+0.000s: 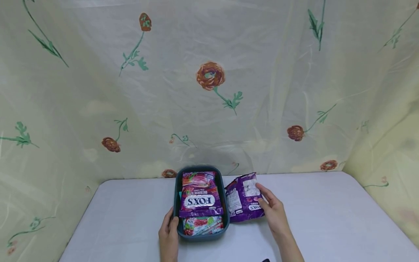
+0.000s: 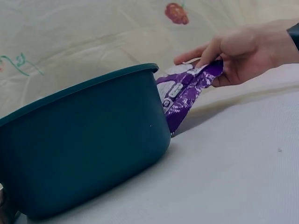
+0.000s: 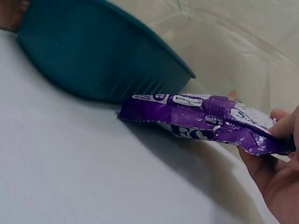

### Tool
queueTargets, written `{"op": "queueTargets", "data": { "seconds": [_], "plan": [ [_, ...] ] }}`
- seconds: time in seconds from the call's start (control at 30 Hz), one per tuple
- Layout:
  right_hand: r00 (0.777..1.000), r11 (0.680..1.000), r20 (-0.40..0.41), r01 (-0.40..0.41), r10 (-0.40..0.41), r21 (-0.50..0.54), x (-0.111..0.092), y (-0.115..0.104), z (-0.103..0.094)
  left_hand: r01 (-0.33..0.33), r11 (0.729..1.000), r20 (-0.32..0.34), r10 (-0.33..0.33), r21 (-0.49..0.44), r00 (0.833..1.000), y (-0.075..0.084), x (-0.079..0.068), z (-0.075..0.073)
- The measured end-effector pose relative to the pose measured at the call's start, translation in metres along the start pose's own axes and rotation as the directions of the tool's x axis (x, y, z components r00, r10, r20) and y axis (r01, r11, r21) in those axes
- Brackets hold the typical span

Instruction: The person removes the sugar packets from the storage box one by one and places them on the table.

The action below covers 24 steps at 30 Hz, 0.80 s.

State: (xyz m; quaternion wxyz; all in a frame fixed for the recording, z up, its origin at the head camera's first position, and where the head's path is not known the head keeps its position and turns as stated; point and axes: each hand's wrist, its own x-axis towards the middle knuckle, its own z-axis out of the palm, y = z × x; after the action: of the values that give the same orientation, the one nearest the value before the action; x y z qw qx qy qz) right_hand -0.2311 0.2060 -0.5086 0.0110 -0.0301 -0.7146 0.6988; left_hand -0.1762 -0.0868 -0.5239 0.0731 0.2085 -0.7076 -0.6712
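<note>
A dark teal plastic basin (image 1: 201, 238) stands on the table, holding a purple Fox's Berries candy bag (image 1: 200, 193) on top and a red, green and white packet (image 1: 203, 225) below it. My left hand (image 1: 169, 233) grips the basin's left side near the front corner, thumb at the rim. To the right of the basin, my right hand (image 1: 275, 214) pinches the right edge of a second purple Fox's candy bag (image 1: 240, 203). That bag is tilted, its lower left side close beside the basin wall, as the right wrist view also shows. Its printed back faces up.
A white-covered table (image 1: 131, 218) spreads around the basin. Behind it hangs a pale curtain (image 1: 262, 109) with orange flowers, which also closes in both sides. A small dark object (image 1: 266, 260) shows at the bottom edge of the head view.
</note>
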Motion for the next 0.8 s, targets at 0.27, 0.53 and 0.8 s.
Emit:
{"op": "queueTargets", "data": {
  "seconds": [0.27,0.53,0.8],
  "plan": [
    [0.997,0.980,-0.069,-0.052,0.039,-0.191,0.002,0.003,-0.001,-0.005,1.000,0.000,0.005,-0.015,1.000,0.002,-0.001,0.001],
    [0.998,0.925,-0.058,0.013,-0.038,-0.380,0.003,0.014,0.001,-0.024,1.000,-0.007,0.024,-0.009,1.000,0.000,-0.001,-0.002],
    [0.997,0.805,-0.055,0.015,-0.059,-0.593,0.000,0.019,0.001,-0.017,1.000,-0.003,0.017,0.004,1.000,0.002,-0.001,-0.001]
  ]
}}
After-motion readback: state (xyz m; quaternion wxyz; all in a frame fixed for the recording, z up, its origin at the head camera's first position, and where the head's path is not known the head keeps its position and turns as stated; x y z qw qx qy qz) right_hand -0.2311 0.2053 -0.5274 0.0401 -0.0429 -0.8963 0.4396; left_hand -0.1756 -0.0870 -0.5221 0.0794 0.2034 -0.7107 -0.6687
